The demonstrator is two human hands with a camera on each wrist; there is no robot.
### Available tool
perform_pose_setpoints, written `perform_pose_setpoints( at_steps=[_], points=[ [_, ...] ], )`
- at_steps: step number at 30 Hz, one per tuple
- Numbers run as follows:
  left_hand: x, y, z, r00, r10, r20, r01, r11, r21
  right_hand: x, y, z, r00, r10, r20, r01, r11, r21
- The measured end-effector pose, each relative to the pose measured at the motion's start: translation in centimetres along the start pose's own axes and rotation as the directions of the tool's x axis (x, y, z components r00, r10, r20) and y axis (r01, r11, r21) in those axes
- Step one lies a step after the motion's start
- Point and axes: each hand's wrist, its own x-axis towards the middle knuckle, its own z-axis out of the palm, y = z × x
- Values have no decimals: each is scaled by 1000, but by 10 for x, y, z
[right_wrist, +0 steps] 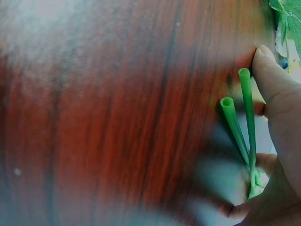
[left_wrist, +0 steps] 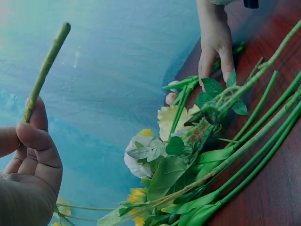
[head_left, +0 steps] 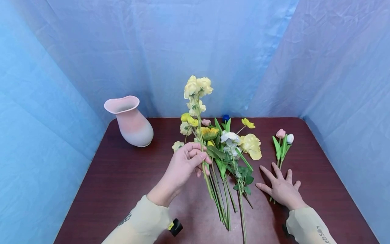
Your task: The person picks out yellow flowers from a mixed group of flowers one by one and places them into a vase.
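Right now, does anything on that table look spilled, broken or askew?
Nothing looks spilled or broken. The vase seems to lean left in the head view, perhaps lens distortion; two tulips by the right hand lie apart from the heaped flowers.

And there's the smooth, ceramic-looking vase (head_left: 135, 130) far left, softly sheened! The wood-grained table (head_left: 122, 189) gleams, satiny creased cloth curtains (head_left: 182, 51) behind; right, smooth plastic-looking tulip stems (right_wrist: 249, 117).
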Motion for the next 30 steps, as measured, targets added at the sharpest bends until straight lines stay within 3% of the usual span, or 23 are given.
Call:
perform_pose_setpoints(
  at_steps=[8, 20, 25, 30],
  points=[
    [6, -13, 0, 1000, -18, 11, 18, 999, -36, 0, 1, 1, 1000, 2, 8, -2, 1000, 7],
    [19, -30, 16, 1000, -29, 0, 29, 999, -32, 0, -1, 1, 1000, 8, 7, -8, 1000, 16],
    [23, -31, 19, 999, -36, -41, 36, 999, 18, 0, -1, 1, 1000, 6, 6, -6, 1000, 21],
    [24, -31, 23, 991, -18, -132, 42, 983, 181, 1, -1, 0, 1000, 7, 5, -7, 1000, 22]
  ],
)
